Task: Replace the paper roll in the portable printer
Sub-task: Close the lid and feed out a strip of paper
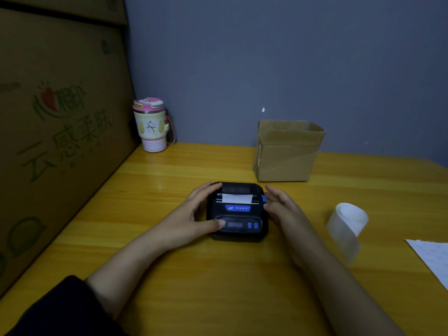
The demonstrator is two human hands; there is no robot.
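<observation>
Dark sleeve [60, 309] at seven o'clock: its left hand [194, 214] is gripping the portable printer [238, 214] at table centre, the right hand [278, 204] is lying straight-fingered beside the blue latch [263, 198] at the printer's three o'clock, probably preparing lid release, which is calling for a firm latch press.

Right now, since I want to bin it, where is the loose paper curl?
In the head view the paper curl lies on the table, right of the printer and right hand, left of a white sheet.

Left hand [194, 214] gripping the portable printer [238, 210], thumb across its front, right hand [281, 207] with straight fingers, both forearms stretched forward
</observation>
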